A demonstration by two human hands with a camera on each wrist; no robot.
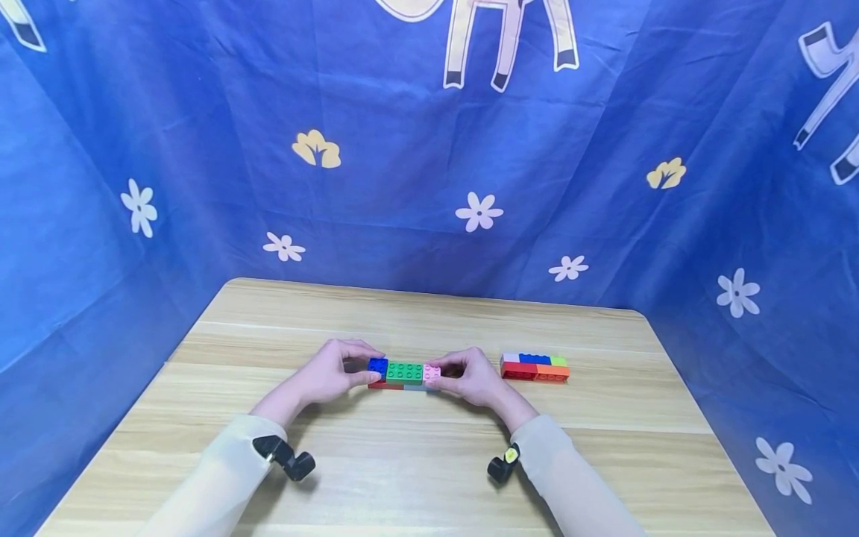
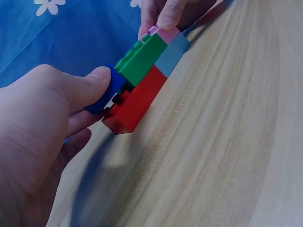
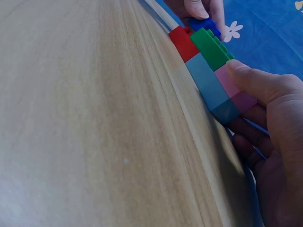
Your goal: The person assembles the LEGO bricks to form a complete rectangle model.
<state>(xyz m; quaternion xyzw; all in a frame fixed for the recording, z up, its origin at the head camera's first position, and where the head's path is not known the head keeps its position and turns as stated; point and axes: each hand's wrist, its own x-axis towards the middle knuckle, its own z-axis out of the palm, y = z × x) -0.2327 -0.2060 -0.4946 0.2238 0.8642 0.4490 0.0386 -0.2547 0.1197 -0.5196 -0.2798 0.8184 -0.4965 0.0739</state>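
Note:
My left hand (image 1: 332,377) pinches a dark blue brick (image 1: 377,369) between thumb and fingers. In the left wrist view that brick is just above the exposed studs of a red brick (image 2: 137,104), with a small gap under it. A green brick (image 1: 405,372) sits across the red brick and a light blue brick (image 2: 171,56), which lie end to end on the table. At the other end, my right hand (image 1: 475,379) grips a pink brick (image 3: 234,87), which rests on the light blue brick beside the green one.
To the right on the wooden table (image 1: 416,462) lies a second two-layer block row (image 1: 535,368), with red and orange below and white, blue and lime above. A blue patterned curtain (image 1: 403,179) surrounds the table's back and sides.

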